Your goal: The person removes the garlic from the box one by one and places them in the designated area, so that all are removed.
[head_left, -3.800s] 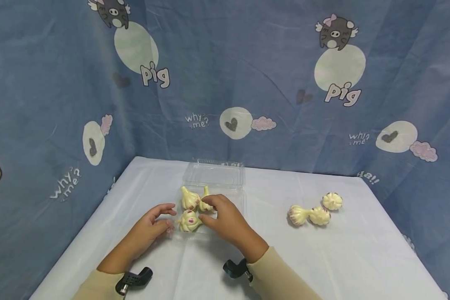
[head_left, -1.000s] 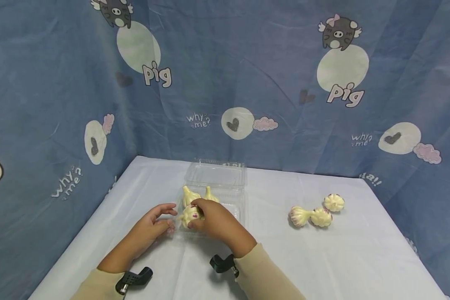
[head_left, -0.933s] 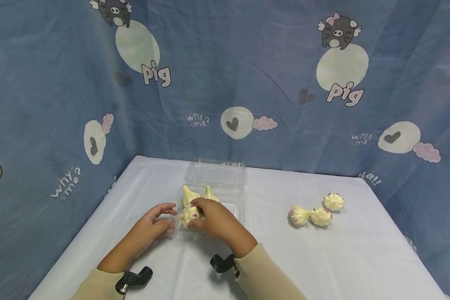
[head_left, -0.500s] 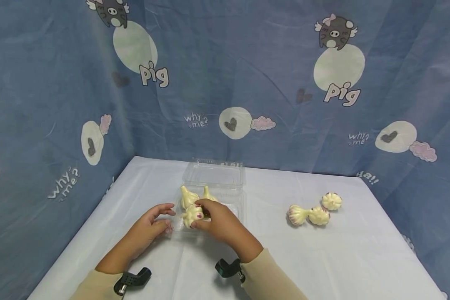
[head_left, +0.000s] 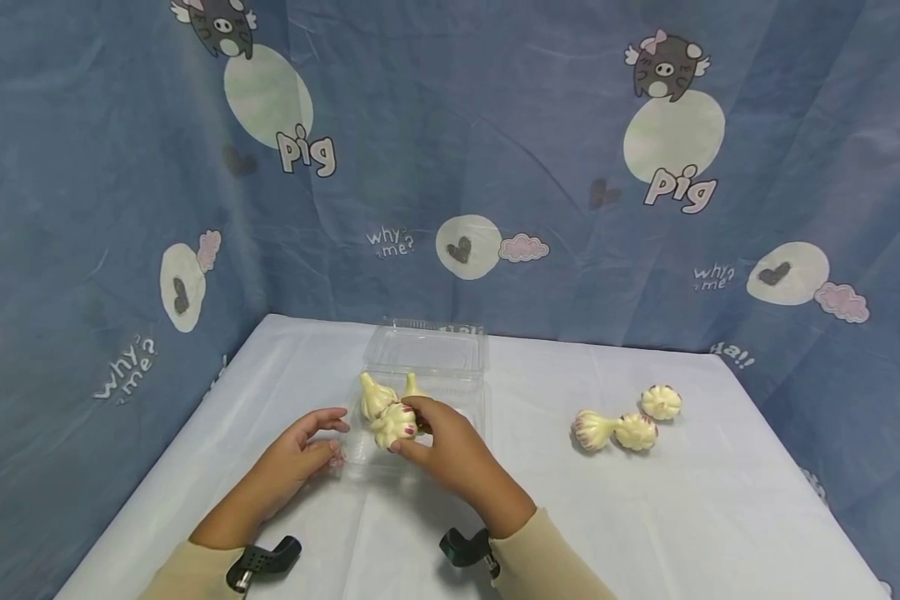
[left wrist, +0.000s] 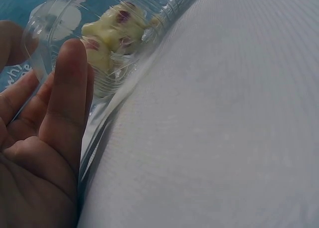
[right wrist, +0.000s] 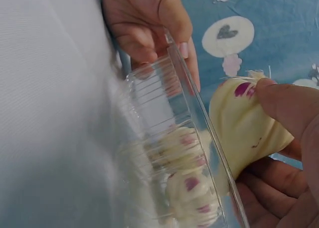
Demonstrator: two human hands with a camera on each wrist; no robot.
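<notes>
My right hand (head_left: 457,446) pinches a cream garlic bulb with purple marks (head_left: 394,425) between thumb and fingers, above the front part of a clear plastic container (head_left: 375,458). In the right wrist view this bulb (right wrist: 244,118) is beside the container's rim. Two other bulbs, one at the left (head_left: 376,395) and one partly behind my right hand (head_left: 412,385), lie in the container. My left hand (head_left: 292,458) holds the container's left edge; in the right wrist view its thumb and fingers (right wrist: 142,53) lie on either side of the rim.
The container's clear lid (head_left: 426,348) lies folded back behind it. Three more bulbs rest on the white table at the right: one at the left (head_left: 592,430), one in the middle (head_left: 636,432), one behind (head_left: 661,402). Blue printed cloth (head_left: 390,167) hangs behind.
My right hand has taken hold of the front bulb and shifted it right and slightly back, turning it. My left hand stays at the container's edge.
</notes>
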